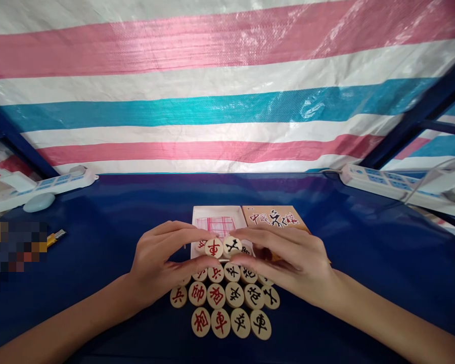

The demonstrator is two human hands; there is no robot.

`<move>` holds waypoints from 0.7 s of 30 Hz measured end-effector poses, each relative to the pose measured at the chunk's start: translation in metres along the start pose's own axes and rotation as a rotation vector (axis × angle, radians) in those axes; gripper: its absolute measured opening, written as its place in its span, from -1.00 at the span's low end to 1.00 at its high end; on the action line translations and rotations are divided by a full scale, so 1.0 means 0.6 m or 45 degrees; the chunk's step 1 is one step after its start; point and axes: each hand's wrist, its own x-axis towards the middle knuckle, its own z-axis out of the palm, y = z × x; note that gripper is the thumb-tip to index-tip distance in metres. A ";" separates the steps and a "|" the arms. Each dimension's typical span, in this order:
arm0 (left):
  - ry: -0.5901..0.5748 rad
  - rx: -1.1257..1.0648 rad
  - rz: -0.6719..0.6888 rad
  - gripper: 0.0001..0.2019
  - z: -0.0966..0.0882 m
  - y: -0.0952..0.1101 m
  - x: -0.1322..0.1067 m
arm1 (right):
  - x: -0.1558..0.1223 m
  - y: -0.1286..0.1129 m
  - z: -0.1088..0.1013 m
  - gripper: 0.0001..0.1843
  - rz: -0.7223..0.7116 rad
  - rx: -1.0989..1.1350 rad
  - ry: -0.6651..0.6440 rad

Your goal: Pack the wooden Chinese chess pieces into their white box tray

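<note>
Striped sheeting [212, 111] hangs behind a blue table [106, 212]; at the white box [217, 211], the left hand [153, 255] pinches a red-marked disc [213, 248], the right hand [307, 258] a black-marked disc [232, 245].

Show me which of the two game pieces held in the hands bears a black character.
The black-marked piece, in the right hand; the red-marked piece is in the left hand.

smooth wooden discs [240, 323], glossy tabletop [114, 217]

Pale red-lettered disc [214, 248] beside pale black-lettered disc [232, 246]
</note>
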 end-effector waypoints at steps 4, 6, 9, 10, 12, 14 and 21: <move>0.010 0.027 0.027 -0.68 0.000 0.000 0.001 | 0.004 0.001 0.000 -0.60 -0.048 -0.010 -0.026; 0.003 0.051 0.032 -0.68 0.000 0.000 0.001 | 0.004 0.001 0.000 -0.59 -0.050 -0.029 -0.043; -0.013 0.073 0.026 -0.71 -0.001 -0.001 0.000 | 0.004 -0.001 0.001 -0.60 -0.056 -0.041 -0.049; -0.013 0.074 0.022 -0.72 -0.001 -0.001 0.000 | 0.004 -0.002 0.001 -0.60 -0.060 -0.039 -0.043; -0.010 0.075 0.012 -0.72 -0.002 -0.001 0.001 | 0.005 -0.004 0.000 -0.61 -0.066 -0.039 -0.037; -0.007 0.076 0.005 -0.72 -0.002 0.000 0.001 | 0.006 -0.005 0.000 -0.61 -0.069 -0.047 -0.035; -0.004 0.088 0.044 -0.73 0.001 -0.003 -0.003 | 0.006 0.001 0.003 -0.64 -0.085 -0.034 -0.049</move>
